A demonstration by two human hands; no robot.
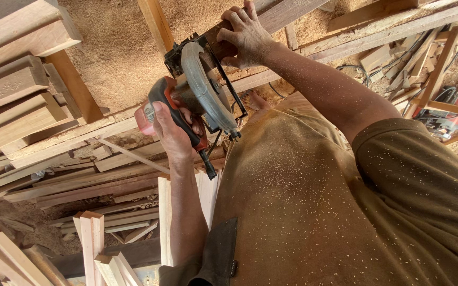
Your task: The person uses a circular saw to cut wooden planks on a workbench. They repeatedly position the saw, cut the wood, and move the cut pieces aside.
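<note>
I am observing a sawdust-covered floor [112,58] littered with timber offcuts [11,90]. A long wooden plank [292,13] is running diagonally, its long axis leading away from the body. The circular saw [202,90] is sitting on it. My left hand [173,130] is wrapping its fingers tight round the saw handle; my right hand [245,37], ahead of the blade, is clamping the plank.

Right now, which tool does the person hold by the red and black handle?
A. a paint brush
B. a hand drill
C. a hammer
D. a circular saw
D: the left hand wraps the red and black handle of a circular saw with a round grey blade guard, while the right hand grips the wooden board beside it.
</note>
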